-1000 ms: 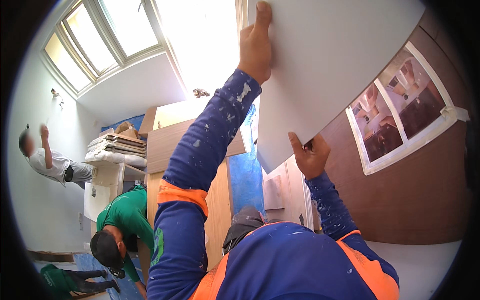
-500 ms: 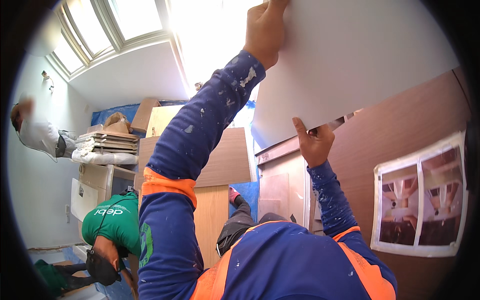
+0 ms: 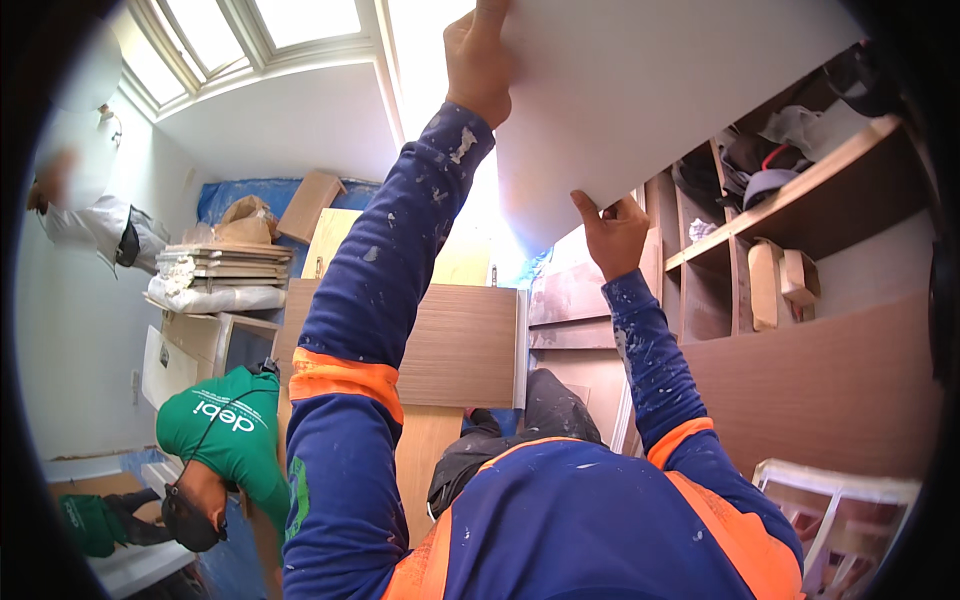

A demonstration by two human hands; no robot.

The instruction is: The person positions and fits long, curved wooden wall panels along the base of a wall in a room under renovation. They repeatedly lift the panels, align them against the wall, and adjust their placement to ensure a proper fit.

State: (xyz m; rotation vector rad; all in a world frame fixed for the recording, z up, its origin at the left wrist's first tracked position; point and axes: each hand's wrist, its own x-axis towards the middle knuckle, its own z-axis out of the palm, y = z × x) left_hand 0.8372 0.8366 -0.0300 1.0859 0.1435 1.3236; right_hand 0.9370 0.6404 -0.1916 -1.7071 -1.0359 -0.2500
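The person's torso, in a navy shirt [image 3: 580, 520] with orange bands, fills the lower middle, and both arms reach up and away from it. The left sleeve [image 3: 365, 255], flecked with white, runs long and nearly straight, slanting up and rightward; the right sleeve [image 3: 650, 345] looks shorter and leans up and leftward. The right hand [image 3: 612, 238] is the lower one, its thumb against the face of a pale grey panel [image 3: 650, 90] near the bottom corner, its fingers curled at the edge. The left hand [image 3: 478, 65], higher up, is clamped on the panel's left edge and partly cut off by the top of the view. The hands are well apart, the panel raised and slanting in front of the person. Past the left arm lies a wood-grain board [image 3: 460, 345]; to the right is an open shelf unit [image 3: 785, 192]. Farther left, a co-worker in a green shirt [image 3: 225, 415] bends forward near a stack of boards [image 3: 235, 268], with bright windows [image 3: 310, 20] beyond
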